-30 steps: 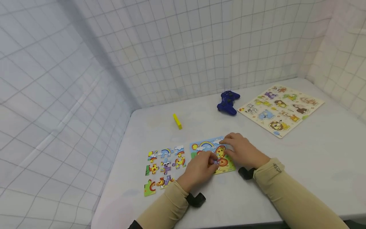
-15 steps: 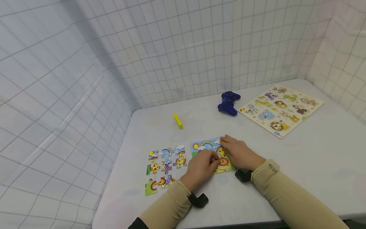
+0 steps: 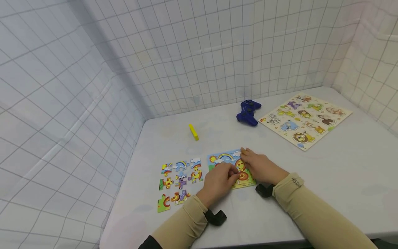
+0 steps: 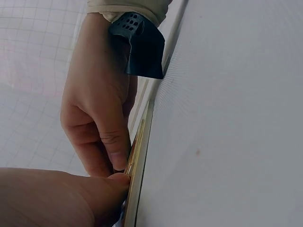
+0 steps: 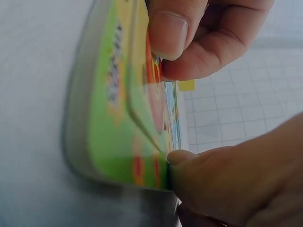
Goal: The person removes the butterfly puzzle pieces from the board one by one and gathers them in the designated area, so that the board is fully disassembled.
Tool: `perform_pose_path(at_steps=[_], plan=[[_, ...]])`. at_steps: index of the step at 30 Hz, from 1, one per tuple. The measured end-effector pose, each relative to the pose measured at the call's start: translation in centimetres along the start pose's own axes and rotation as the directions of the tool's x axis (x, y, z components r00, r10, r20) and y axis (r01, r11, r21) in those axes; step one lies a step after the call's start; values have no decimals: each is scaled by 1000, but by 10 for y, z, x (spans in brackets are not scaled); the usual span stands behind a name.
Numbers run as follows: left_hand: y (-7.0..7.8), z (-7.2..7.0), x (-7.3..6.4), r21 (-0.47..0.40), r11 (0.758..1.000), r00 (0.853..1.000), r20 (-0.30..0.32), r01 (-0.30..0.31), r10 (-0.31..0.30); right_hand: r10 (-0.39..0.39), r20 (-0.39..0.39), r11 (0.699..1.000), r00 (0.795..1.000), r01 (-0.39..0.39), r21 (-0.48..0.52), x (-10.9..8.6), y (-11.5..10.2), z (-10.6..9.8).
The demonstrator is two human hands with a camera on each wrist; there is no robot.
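Observation:
In the head view my left hand is over the puzzle board, a colorful tray with a sun, rainbow and mushroom house. Its thumb and fingers are curled, tips down at the lower middle of the board beside a red-and-orange spiral. In the right wrist view the left fingertips are right at the board's face; whether they pinch a puzzle piece I cannot tell. My right hand rests along the board's right edge, fingers fairly straight, thumb against the rim. Loose puzzle pieces lie in rows left of the board.
Behind the board lie a yellow stick-like block and a dark blue game controller. At the back right is a wooden animal puzzle board. Grid-patterned cloth walls in the white table.
My right hand's fingers have drawn together and shifted to the board's right edge. My left hand has moved very slightly and stays over the board.

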State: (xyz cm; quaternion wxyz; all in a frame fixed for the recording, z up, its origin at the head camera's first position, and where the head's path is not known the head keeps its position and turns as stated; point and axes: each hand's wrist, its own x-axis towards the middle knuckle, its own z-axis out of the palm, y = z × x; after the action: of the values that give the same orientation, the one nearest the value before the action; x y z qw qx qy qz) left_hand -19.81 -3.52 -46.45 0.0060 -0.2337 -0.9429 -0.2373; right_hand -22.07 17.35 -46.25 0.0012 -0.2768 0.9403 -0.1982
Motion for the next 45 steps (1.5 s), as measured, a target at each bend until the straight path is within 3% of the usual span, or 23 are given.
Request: perform_pose_path(at_steps=[10, 17, 23, 30, 33, 40, 45], plan=[[5, 2, -2, 7, 999, 999, -24, 39, -39, 24, 4, 1000, 1000, -24, 2, 0, -1, 1], [6, 2, 0, -97, 995, 999, -27, 26, -29, -9, -25, 1000, 1000, 9, 22, 0, -1, -1], [6, 3, 1, -209, 977, 999, -28, 36, -43, -1, -12, 999, 1000, 2, 32, 1, -3, -2], [6, 1, -1, -255, 966, 997, -35, 54, -65, 10, -8, 1000, 1000, -10, 13, 1, -4, -2], [2, -10, -4, -328, 943, 996, -39, 60, -77, 4, -8, 1000, 1000, -4, 0, 1, -5, -1], [-15, -49, -17, -568, 819, 985, -78, 85, -156, 27, 27, 999, 999, -28, 35, 3, -6, -1], [-24, -71, -28, -639, 763, 971, -105, 101, -217, 27, 34, 1000, 999, -27, 7, 1, -2, -3]])
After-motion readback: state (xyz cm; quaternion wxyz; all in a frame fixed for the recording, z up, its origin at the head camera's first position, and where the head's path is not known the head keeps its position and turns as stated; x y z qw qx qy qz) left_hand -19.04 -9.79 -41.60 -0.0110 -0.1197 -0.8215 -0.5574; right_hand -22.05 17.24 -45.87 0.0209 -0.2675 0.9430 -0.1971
